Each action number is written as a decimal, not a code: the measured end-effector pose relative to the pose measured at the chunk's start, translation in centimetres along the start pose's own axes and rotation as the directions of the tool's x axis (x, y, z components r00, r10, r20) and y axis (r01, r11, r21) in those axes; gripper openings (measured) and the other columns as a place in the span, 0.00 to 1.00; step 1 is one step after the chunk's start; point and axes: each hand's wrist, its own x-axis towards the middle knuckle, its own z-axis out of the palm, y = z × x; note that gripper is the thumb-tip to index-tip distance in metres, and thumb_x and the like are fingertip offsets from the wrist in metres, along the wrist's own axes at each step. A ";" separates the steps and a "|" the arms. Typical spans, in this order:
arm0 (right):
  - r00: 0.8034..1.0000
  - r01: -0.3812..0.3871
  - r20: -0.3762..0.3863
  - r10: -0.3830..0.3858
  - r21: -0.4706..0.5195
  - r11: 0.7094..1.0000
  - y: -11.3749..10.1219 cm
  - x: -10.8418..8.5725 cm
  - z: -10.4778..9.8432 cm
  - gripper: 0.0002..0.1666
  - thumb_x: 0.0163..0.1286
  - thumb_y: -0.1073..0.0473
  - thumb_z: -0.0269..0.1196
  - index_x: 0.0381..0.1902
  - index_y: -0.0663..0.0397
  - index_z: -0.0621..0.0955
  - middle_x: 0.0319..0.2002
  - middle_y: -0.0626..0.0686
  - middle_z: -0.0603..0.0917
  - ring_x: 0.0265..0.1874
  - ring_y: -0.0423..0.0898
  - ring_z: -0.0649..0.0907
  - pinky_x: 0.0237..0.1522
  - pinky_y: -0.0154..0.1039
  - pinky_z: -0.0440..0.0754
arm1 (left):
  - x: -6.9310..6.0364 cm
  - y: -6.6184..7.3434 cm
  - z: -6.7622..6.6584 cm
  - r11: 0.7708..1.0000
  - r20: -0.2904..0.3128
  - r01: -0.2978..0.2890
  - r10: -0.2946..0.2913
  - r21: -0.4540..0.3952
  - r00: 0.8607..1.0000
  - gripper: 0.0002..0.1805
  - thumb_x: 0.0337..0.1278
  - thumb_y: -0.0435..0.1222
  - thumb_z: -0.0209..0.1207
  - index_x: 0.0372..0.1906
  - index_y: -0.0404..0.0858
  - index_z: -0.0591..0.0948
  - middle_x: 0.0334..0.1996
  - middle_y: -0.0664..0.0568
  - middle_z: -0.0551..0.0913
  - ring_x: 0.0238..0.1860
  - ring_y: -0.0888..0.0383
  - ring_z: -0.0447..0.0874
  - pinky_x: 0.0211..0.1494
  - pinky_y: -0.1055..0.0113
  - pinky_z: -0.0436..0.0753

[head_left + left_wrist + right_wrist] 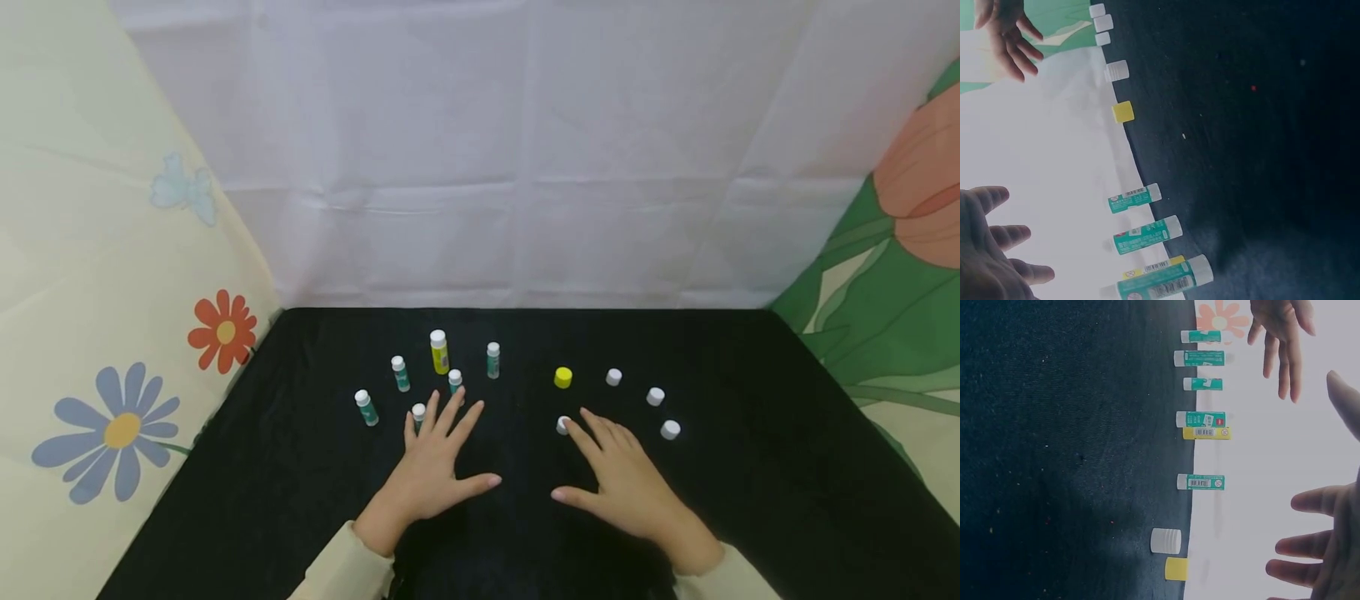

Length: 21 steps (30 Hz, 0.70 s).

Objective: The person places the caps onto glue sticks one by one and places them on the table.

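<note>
My left hand (429, 477), fingers spread, is held above the black tabletop and grips nothing. In the head view its fingertips partly cover two green glue sticks, a near one (418, 412) and a middle one (455, 379). Beyond it stand a yellow glue stick (439, 354) and other green glue sticks (367, 408), all upright with white tops. My right hand (626, 483) is also spread and holds nothing. Its index fingertip overlaps a white cap (562, 426) in the head view; the right wrist view shows fingers (1304, 544) apart from the caps.
A yellow cap (563, 378) and several white caps (656, 397) lie on the right of the black table (517, 517). A white cloth (480, 167) forms the back; flower-patterned cloths (90, 275) hang at the sides.
</note>
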 end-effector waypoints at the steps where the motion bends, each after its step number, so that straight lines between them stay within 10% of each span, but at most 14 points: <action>1: 1.000 -0.002 -0.001 0.002 0.002 1.000 0.0 0.0 0.0 0.48 0.49 0.34 0.58 0.60 0.58 0.63 0.59 0.65 0.59 0.56 0.60 0.60 0.53 0.56 0.53 | 0.0 -0.1 0.0 1.000 -0.006 -0.001 0.001 -0.004 1.000 0.46 0.40 0.69 0.41 0.66 0.51 0.52 0.66 0.50 0.44 0.63 0.42 0.34 0.52 0.35 0.39; 21: 0.998 -0.059 -0.002 0.059 0.039 0.997 0.2 0.1 0.9 0.47 0.49 0.34 0.58 0.60 0.58 0.64 0.58 0.63 0.61 0.54 0.61 0.63 0.51 0.58 0.57 | 0.1 -1.6 0.8 0.996 -0.047 0.037 -0.041 -0.078 0.998 0.44 0.42 0.66 0.45 0.66 0.53 0.49 0.66 0.49 0.46 0.63 0.40 0.37 0.52 0.35 0.41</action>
